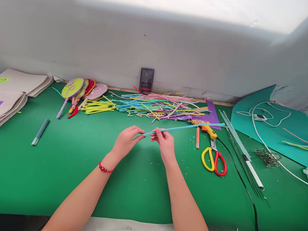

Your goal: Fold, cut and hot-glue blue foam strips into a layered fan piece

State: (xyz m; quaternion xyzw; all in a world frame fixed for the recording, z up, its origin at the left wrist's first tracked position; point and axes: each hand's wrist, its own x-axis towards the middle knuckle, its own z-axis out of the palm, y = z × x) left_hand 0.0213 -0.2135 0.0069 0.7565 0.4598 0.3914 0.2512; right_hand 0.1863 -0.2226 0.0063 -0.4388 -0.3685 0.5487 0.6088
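Note:
A long, thin light-blue stick, fuzzy like a pipe cleaner [182,127], is held between my two hands above the green table. My left hand [129,139] pinches its near end between thumb and fingertips. A little further along, my right hand [164,142] grips it with fingers closed, and the rest reaches up to the right over the glue gun. Behind my hands lies a loose pile of cut pipe cleaners [138,104] in blue, pink and yellow. Several round fuzzy fans [73,87] with handles lie left of the pile.
Scissors [215,161] and a yellow glue gun [209,130] with a black cord lie right of my hands. Thin wires [239,147] and metal clips [268,157] are further right, beside a teal sheet [275,125]. At left are stacked cloth pieces [1,109] and a grey marker-like stick [41,131].

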